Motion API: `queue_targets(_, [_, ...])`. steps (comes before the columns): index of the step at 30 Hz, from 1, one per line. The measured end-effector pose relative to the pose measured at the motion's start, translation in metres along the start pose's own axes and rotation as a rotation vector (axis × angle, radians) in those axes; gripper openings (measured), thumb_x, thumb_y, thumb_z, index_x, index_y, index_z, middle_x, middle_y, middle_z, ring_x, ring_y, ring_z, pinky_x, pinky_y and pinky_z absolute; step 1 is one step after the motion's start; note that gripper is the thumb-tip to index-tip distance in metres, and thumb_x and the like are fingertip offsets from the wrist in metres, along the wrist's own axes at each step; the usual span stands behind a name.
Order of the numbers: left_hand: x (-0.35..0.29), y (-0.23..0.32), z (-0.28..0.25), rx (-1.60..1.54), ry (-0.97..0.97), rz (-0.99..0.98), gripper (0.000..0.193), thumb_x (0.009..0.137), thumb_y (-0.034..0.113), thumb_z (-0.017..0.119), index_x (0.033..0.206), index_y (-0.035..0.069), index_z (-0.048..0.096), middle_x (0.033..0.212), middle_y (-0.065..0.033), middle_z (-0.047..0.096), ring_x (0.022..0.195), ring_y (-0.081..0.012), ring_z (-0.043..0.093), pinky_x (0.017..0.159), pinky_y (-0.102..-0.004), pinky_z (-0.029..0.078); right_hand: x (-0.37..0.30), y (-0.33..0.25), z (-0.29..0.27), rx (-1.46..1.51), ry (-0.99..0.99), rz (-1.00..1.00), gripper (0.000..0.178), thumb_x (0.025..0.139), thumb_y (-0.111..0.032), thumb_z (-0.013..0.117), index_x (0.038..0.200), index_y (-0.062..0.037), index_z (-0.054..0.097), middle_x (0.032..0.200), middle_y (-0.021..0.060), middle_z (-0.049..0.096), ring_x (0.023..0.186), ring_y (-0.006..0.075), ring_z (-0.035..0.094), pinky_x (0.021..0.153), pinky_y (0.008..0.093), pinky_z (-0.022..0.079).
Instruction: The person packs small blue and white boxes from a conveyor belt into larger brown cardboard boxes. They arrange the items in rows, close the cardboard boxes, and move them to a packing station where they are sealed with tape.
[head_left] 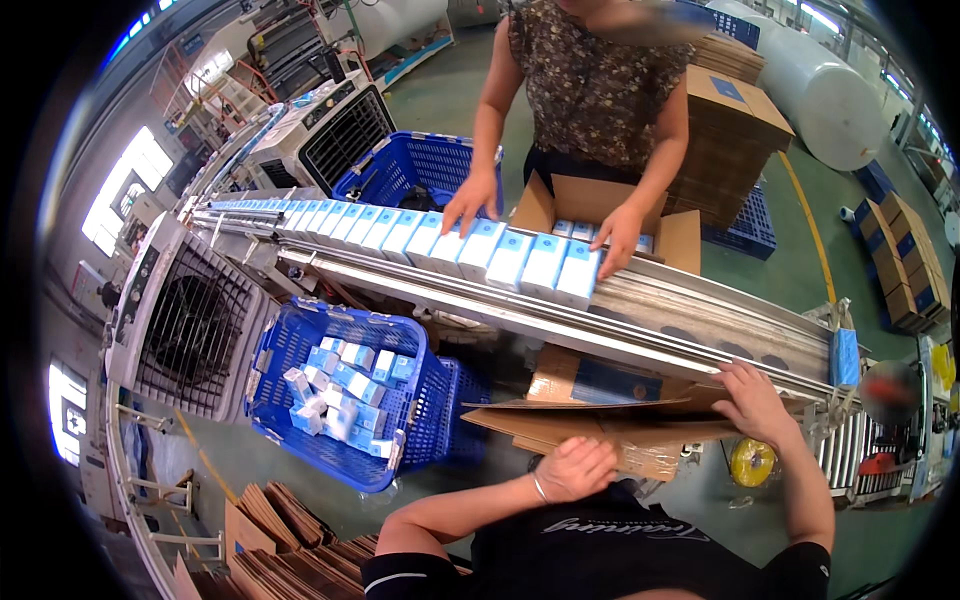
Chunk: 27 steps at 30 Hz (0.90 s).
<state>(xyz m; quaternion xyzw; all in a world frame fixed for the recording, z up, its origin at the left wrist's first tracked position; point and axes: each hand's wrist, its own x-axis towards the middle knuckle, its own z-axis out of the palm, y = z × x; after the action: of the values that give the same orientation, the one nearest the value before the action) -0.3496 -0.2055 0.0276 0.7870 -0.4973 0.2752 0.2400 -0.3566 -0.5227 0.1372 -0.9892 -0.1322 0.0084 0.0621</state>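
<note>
Black shirt (pixel 640 560), head view, on the near side of the conveyor (pixel 690 312). Between shirt and conveyor: a partly flattened cardboard box (pixel 600 422). Left hand (pixel 577 468), fingers half curled at the panel farther from the conveyor; right hand (pixel 755 402), fingers loosely spread beside the conveyor's edge; neither grip can be told. Squaring opposite panels evenly, fingers clear of the conveyor, should work best.

Both bare forearms (pixel 462 508) extend, elbows bent.
Bare left hand (pixel 577 468) shows fingers together, loosely bent; bare right hand (pixel 752 400) lies farther forward, fingers spread.
</note>
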Motion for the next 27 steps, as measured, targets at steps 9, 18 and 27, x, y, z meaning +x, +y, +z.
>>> queue_targets(9, [0.063,-0.07,0.001,-0.537,-0.738,0.31,0.049,0.09,0.032,0.044,0.053,0.004,0.059,0.056,-0.0119,0.058,0.063,-0.0293,0.053,0.078,-0.0365,0.036,-0.023,-0.021,0.04,-0.297,-0.023,0.421,0.039,0.085,-0.036,0.056,0.08,0.0029,0.055,0.063,0.0213,0.059,0.059,0.036,0.06,0.055,0.0442,0.048])
queue_targets(18, [0.073,-0.084,0.038,0.059,0.101,0.24,0.031,0.077,0.015,0.051,0.102,-0.003,0.056,0.123,-0.021,0.049,0.111,-0.0358,0.049,0.099,-0.0504,0.034,0.009,-0.041,0.174,-0.15,-0.21,0.196,0.064,0.08,-0.038,0.062,0.128,-0.0004,0.045,0.076,0.0199,0.064,0.068,0.0336,0.063,0.067,0.0446,0.05])
queue_targets(27, [-0.003,-0.096,0.041,0.14,-0.184,0.099,0.031,0.075,0.023,0.055,0.097,0.003,0.062,0.098,-0.0111,0.061,0.096,-0.026,0.056,0.096,-0.0481,0.036,-0.049,-0.07,0.045,0.646,-0.337,-0.168,0.05,0.09,-0.038,0.052,0.127,-0.0052,0.043,0.114,0.0163,0.055,0.107,0.0293,0.052,0.094,0.0356,0.04])
